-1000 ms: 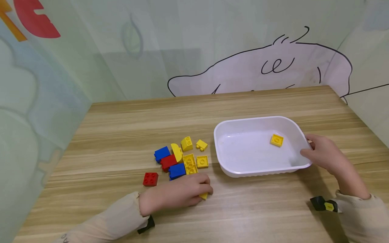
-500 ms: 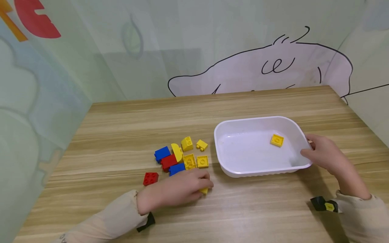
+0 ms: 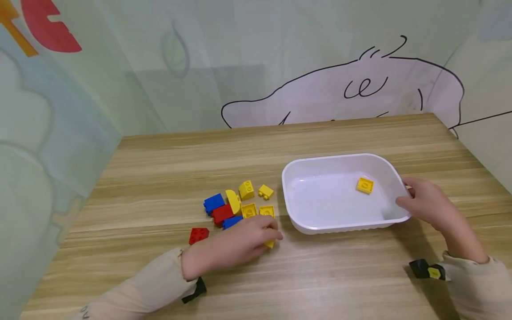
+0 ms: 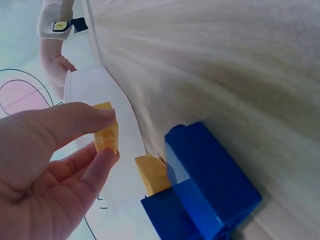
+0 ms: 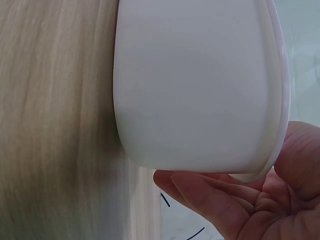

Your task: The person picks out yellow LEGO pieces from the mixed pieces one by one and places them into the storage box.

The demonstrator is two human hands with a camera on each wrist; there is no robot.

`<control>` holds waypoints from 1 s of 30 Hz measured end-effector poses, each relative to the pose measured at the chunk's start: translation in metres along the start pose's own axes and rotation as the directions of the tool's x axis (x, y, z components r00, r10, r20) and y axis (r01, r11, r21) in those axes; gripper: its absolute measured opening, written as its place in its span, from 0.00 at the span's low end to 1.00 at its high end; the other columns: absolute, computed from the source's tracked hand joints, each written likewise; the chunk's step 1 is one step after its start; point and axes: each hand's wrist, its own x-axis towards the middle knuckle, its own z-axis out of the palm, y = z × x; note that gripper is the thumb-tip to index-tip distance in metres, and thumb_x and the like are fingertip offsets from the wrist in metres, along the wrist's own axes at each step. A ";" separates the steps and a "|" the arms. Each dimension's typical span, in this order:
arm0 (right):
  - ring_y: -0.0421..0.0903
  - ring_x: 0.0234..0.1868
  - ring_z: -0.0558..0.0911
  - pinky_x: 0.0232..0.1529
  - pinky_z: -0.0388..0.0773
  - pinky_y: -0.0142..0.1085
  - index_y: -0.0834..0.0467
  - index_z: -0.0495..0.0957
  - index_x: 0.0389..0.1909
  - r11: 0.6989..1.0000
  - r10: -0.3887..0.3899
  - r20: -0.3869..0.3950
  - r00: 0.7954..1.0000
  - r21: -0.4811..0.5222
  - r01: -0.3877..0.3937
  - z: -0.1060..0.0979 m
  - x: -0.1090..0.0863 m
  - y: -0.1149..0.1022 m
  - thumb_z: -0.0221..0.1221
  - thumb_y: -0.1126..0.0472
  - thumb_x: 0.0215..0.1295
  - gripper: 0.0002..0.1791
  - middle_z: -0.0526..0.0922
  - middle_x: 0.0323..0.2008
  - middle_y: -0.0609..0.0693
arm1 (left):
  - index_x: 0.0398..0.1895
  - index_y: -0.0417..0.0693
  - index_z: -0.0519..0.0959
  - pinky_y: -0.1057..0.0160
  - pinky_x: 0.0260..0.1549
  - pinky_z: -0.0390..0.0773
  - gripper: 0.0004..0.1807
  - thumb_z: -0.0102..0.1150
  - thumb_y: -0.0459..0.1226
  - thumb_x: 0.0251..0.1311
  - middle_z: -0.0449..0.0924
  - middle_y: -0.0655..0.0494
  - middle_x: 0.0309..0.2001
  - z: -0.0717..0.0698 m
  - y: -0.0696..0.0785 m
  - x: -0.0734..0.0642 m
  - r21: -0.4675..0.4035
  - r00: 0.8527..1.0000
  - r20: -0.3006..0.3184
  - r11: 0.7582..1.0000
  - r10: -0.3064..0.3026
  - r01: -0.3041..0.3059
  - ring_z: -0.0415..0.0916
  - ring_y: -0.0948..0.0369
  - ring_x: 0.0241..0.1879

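Observation:
My left hand (image 3: pixel 236 242) pinches a small yellow toy brick (image 4: pixel 106 131) between thumb and fingertips, just above the table at the near side of the brick group. Around it lie a blue brick (image 3: pixel 232 222), a red brick (image 3: pixel 222 215), a yellow square brick (image 3: pixel 266 211) and another yellow one (image 3: pixel 249 210), partly covered by the hand. With thumb and fingers, my right hand (image 3: pixel 428 202) grips the right rim of a white tray (image 3: pixel 308 229). Inside that tray, toward its right, sits one yellow square brick (image 3: pixel 365 185).
A red four-stud brick (image 3: pixel 198 235) lies apart at the left. Farther back are another blue brick (image 3: pixel 214 203), a rounded yellow brick (image 3: pixel 233 202), a sloped yellow brick (image 3: pixel 246 190) and a small yellow brick (image 3: pixel 266 191). A wall stands behind the wooden table (image 3: pixel 192 155).
My left hand has moved slightly away from me with the yellow brick, now covering part of the yellow square brick. My right hand and the tray have stayed in place.

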 end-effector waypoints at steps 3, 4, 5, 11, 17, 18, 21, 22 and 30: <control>0.54 0.32 0.77 0.32 0.80 0.44 0.80 0.59 0.58 1.000 0.004 0.006 1.000 0.005 -0.004 0.000 0.000 0.000 0.56 0.65 0.58 0.32 0.73 0.45 0.76 | 0.50 0.45 0.79 0.72 0.47 0.71 0.16 0.60 0.31 0.58 0.74 0.54 0.48 -0.001 0.001 0.000 -0.002 1.000 -0.011 1.000 0.006 -0.006 0.71 0.62 0.47; 0.54 0.32 0.77 0.32 0.80 0.43 0.80 0.59 0.58 1.000 0.004 0.007 1.000 0.006 -0.004 0.000 0.000 0.000 0.56 0.65 0.58 0.32 0.73 0.45 0.76 | 0.50 0.45 0.79 0.72 0.47 0.71 0.16 0.60 0.31 0.58 0.74 0.54 0.48 -0.002 0.001 0.001 -0.003 1.000 -0.012 1.000 0.006 -0.006 0.71 0.62 0.47; 0.54 0.32 0.77 0.32 0.80 0.43 0.80 0.59 0.58 1.000 0.003 0.007 1.000 0.006 -0.003 0.000 -0.001 0.000 0.56 0.65 0.58 0.32 0.73 0.45 0.77 | 0.50 0.45 0.79 0.72 0.47 0.71 0.16 0.60 0.30 0.57 0.74 0.54 0.48 -0.002 0.002 0.001 -0.002 1.000 -0.013 1.000 0.006 -0.006 0.71 0.62 0.47; 0.54 0.32 0.77 0.31 0.80 0.43 0.80 0.59 0.59 1.000 -0.001 0.003 1.000 0.004 0.001 -0.002 -0.001 0.000 0.56 0.65 0.58 0.32 0.73 0.45 0.77 | 0.50 0.44 0.79 0.70 0.48 0.72 0.16 0.60 0.29 0.57 0.74 0.54 0.48 -0.007 0.004 0.001 0.016 0.999 -0.042 1.000 0.026 -0.025 0.71 0.61 0.47; 0.54 0.32 0.77 0.31 0.80 0.44 0.79 0.60 0.58 1.000 -0.003 -0.002 1.000 -0.001 0.003 -0.001 0.000 0.000 0.56 0.65 0.58 0.31 0.73 0.45 0.76 | 0.47 0.44 0.80 0.72 0.48 0.71 0.15 0.60 0.28 0.56 0.74 0.54 0.48 -0.009 0.006 0.002 -0.016 0.999 -0.032 0.999 0.041 -0.041 0.72 0.62 0.47; 0.54 0.32 0.77 0.32 0.80 0.44 0.79 0.60 0.58 1.000 -0.004 -0.003 1.000 -0.003 0.004 -0.001 0.000 0.000 0.56 0.65 0.58 0.31 0.73 0.45 0.76 | 0.48 0.44 0.80 0.73 0.48 0.71 0.15 0.60 0.28 0.56 0.74 0.54 0.48 -0.009 0.006 0.002 -0.023 0.999 -0.023 0.999 0.035 -0.036 0.72 0.62 0.47; 0.55 0.33 0.77 0.32 0.80 0.44 0.79 0.60 0.58 1.000 -0.003 -0.002 1.000 -0.004 0.003 0.000 0.001 0.000 0.56 0.65 0.58 0.31 0.73 0.45 0.76 | 0.48 0.44 0.80 0.73 0.48 0.70 0.15 0.60 0.28 0.56 0.74 0.55 0.48 -0.011 0.007 0.002 -0.028 0.999 -0.013 0.999 0.032 -0.032 0.72 0.62 0.47; 0.55 0.33 0.77 0.32 0.80 0.45 0.79 0.60 0.58 1.000 0.001 0.000 1.000 -0.001 -0.001 0.000 0.001 0.000 0.56 0.65 0.58 0.31 0.73 0.46 0.76 | 0.48 0.44 0.79 0.73 0.48 0.70 0.15 0.60 0.28 0.56 0.74 0.55 0.48 -0.012 0.008 0.002 -0.023 0.999 -0.013 0.999 0.034 -0.035 0.72 0.62 0.47; 0.53 0.32 0.77 0.31 0.80 0.43 0.79 0.60 0.58 1.000 0.011 0.000 1.000 0.002 -0.011 0.000 0.001 -0.001 0.56 0.65 0.58 0.31 0.73 0.45 0.76 | 0.48 0.43 0.79 0.72 0.47 0.71 0.15 0.61 0.28 0.56 0.74 0.53 0.47 -0.016 0.010 0.004 -0.002 0.998 -0.013 0.998 0.066 -0.066 0.72 0.61 0.47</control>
